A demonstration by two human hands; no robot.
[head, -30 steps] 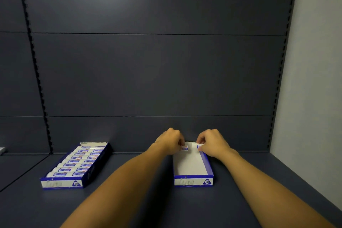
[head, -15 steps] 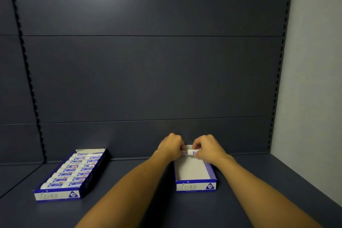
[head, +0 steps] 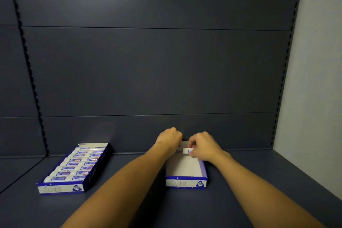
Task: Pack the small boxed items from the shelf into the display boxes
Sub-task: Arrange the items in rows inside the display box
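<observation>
Now both hands pinch small items at the far end of the right box (head: 186,181): left hand (head: 169,139), right hand (head: 203,146) on a white item (head: 187,151); probably light, stiff card; grip the sides.

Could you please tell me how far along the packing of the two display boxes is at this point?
The left display box looks done, filled with rows of small boxed items. In hand: the left hand and right hand hold small items at the back end of the right display box. Left: its white floor is otherwise bare, so nearly all of it needs filling.
</observation>
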